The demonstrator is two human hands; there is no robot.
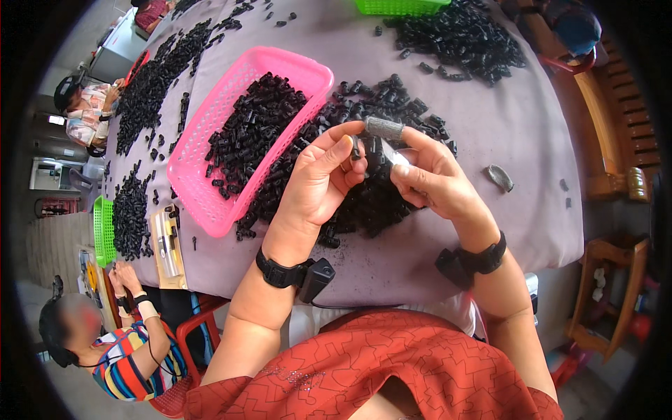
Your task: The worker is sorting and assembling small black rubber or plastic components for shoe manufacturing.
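Tablecloth point(521, 227); black part point(355, 148) between left fingers point(341, 147)

Both hands point(318, 175) point(441, 178) hover above piled black pieces point(381, 203).

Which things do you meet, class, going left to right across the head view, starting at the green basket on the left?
Green basket, pink basket, the person's left hand, their right hand, the loose grey sleeve on the tablecloth, slatted wooden furniture.
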